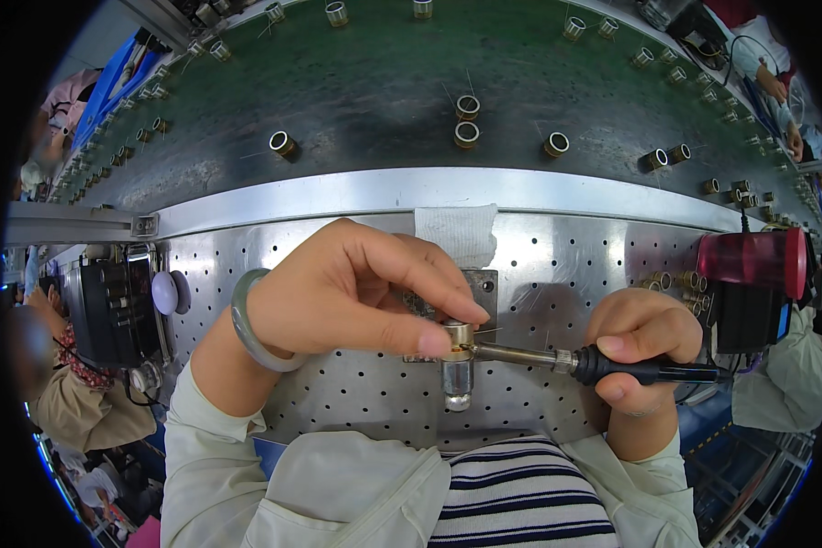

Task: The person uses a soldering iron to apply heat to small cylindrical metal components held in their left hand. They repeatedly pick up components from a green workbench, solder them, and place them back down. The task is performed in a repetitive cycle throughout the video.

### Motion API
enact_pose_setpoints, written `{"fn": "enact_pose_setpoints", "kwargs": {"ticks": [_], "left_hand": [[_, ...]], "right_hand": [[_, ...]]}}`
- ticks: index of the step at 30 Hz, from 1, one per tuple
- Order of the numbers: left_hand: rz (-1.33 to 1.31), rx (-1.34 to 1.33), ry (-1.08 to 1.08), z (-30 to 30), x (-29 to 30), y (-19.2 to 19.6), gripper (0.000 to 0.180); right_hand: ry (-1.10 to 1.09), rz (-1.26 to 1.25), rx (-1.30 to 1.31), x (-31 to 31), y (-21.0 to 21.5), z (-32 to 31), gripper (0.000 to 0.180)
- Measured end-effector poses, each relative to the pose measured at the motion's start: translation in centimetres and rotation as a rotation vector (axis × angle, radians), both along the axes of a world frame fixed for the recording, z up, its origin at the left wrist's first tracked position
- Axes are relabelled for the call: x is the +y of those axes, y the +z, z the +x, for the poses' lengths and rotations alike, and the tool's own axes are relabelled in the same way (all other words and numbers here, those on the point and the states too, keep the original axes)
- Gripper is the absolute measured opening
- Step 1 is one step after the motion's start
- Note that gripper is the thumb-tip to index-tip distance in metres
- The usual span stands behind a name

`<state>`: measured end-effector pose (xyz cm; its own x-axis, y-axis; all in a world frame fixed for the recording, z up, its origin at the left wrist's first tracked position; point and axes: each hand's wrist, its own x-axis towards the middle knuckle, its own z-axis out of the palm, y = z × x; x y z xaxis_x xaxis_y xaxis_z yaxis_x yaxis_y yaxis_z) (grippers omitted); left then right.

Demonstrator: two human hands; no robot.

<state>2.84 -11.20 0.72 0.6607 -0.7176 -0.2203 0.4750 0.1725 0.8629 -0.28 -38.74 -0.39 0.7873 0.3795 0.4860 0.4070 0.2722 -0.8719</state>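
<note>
My left hand (338, 297), with a green bangle at its wrist, pinches a small metal cylinder (460, 336) between thumb and fingers. The cylinder sits at the top of a shiny round-ended metal post (458, 379), and a thin wire sticks out to its right. My right hand (644, 340) grips the black handle of a soldering iron (525, 355). The iron lies almost level, its tip at the lower right side of the cylinder; whether it touches is too small to tell. A dark metal plate (489, 285) shows partly behind my left fingers.
Beyond the perforated metal worktop (338, 402) runs a green conveyor belt (365, 82) carrying several similar cylinders (467, 135). A pink container (753, 260) and more cylinders (694, 281) stand at right. A black device (114, 310) and a purple knob (165, 293) are at left. Co-workers sit on both sides.
</note>
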Motion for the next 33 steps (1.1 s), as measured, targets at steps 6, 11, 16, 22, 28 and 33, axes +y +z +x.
{"fn": "enact_pose_setpoints", "kwargs": {"ticks": [6,11,16,22,28,33], "left_hand": [[-0.004,-0.02,0.01,0.0,0.0,-0.1,0.029],[0.114,-0.186,0.332,3.0,2.1,0.1,0.027],[1.172,-1.055,0.955,12.6,14.1,-2.6,0.023],[1.783,-1.067,0.9,14.6,23.6,-4.4,0.037],[0.9,-1.229,0.46,11.8,3.6,0.2,0.037],[0.79,-1.224,0.107,12.0,-1.7,-2.5,0.027]], "right_hand": [[-0.096,0.02,0.036,-0.3,-0.3,-0.1,0.025],[-0.248,0.132,0.165,-0.3,-0.9,-0.6,0.026],[-0.239,0.138,0.284,-0.5,-0.3,-1.0,0.028],[-0.191,0.163,0.32,-0.4,-0.6,-0.7,0.022],[-0.197,0.128,0.342,-1.4,-0.7,-0.7,0.019],[-0.187,0.185,0.34,-1.4,-0.5,-0.7,0.018]]}}
